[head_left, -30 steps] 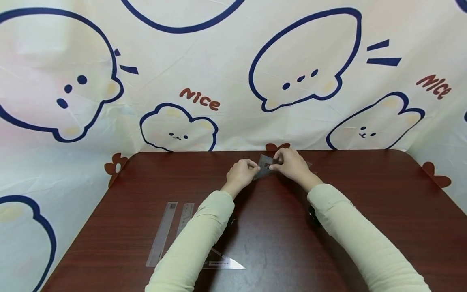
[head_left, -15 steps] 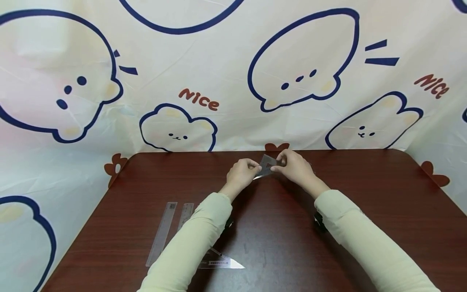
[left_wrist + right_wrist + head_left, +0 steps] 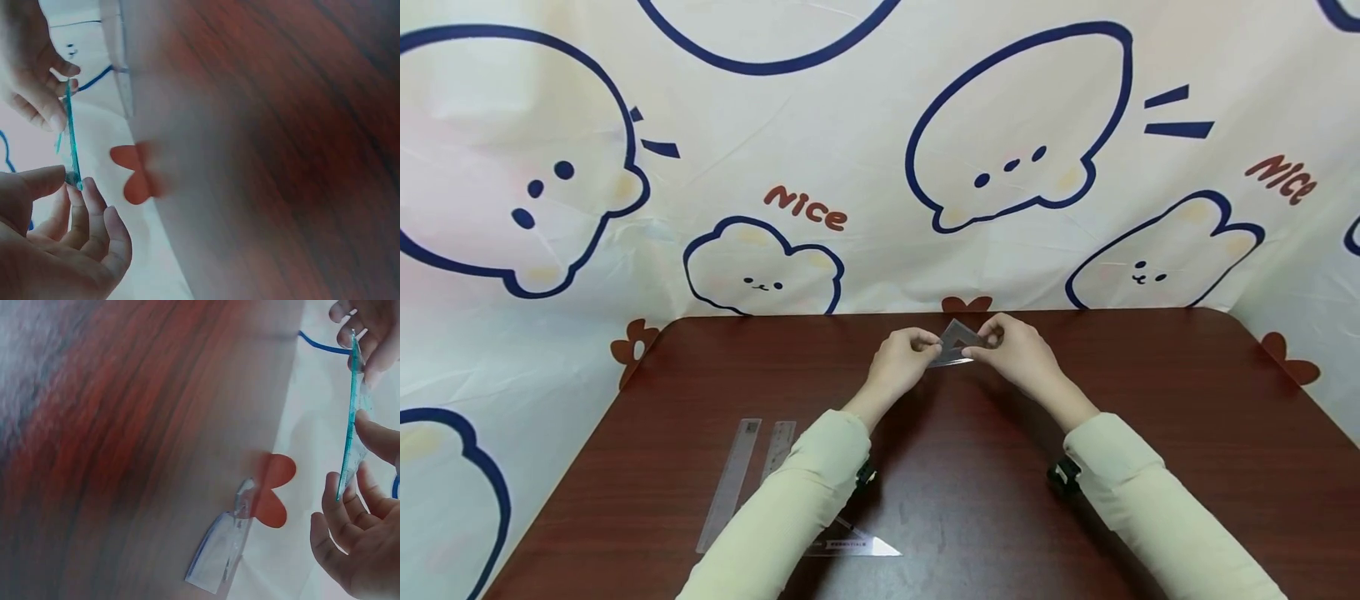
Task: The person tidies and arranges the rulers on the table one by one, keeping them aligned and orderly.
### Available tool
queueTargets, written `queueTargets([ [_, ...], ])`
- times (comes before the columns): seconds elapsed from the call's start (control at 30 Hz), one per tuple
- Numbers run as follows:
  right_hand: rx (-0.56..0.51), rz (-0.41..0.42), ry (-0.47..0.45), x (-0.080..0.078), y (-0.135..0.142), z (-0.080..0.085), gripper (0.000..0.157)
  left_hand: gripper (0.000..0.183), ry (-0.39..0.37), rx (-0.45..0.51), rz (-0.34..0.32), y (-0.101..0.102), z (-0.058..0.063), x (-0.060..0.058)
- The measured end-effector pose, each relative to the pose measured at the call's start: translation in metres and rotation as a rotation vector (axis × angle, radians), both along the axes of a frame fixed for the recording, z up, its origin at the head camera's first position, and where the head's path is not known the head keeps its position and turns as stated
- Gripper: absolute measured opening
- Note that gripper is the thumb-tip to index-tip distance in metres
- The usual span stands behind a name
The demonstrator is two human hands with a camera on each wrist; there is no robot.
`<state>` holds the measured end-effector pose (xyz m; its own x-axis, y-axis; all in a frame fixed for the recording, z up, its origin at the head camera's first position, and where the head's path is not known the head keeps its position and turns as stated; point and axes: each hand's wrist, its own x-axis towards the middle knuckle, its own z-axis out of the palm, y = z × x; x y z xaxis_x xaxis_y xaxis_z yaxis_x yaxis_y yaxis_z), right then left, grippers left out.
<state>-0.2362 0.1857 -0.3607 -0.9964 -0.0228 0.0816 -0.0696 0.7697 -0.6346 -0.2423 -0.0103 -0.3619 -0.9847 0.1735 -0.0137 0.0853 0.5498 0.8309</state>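
Observation:
Near the far edge of the table, both hands hold a small clear triangular set square [image 3: 957, 335] above the wood. My left hand [image 3: 901, 363] pinches its left corner between thumb and fingers. At the right corner, my right hand [image 3: 1024, 355] grips it by thumb and fingertips. In the left wrist view the set square [image 3: 72, 134] appears nearly edge-on, greenish along its scale. The right wrist view shows the right thumb against its face, with fingers behind the scale edge [image 3: 347, 437].
A clear ruler [image 3: 730, 483] and a shorter ruler [image 3: 778, 448] lie at the left. A larger clear set square [image 3: 857, 546] lies partly under the left sleeve. A clear plastic piece with a blue edge [image 3: 212, 550] lies by the far edge. A patterned curtain [image 3: 880, 167] hangs behind.
The set square has turned so its long lower edge sits more level, and it has shifted slightly right. The right hand moved a little right and nearer, its forearm swinging outward; the left hand barely moved.

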Motion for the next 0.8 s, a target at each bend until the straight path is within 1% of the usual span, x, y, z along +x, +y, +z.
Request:
queueTargets([
  [0.17, -0.027, -0.006, 0.009, 0.009, 0.002, 0.004, 0.041, 0.015, -0.021, 0.057, -0.025, -0.002, 0.006, 0.007],
  [0.33, -0.024, -0.009, 0.019, 0.020, 0.003, 0.008, 0.040, 0.016, -0.035, 0.083, -0.057, -0.003, 0.010, 0.014],
  [0.6, -0.005, 0.006, 0.061, 0.032, 0.004, 0.013, 0.038, 0.017, 0.005, 0.077, -0.090, -0.004, 0.014, 0.023],
  [0.8, 0.011, 0.012, 0.076, 0.042, 0.004, 0.016, 0.034, 0.017, 0.011, 0.064, -0.124, -0.007, 0.017, 0.031],
])
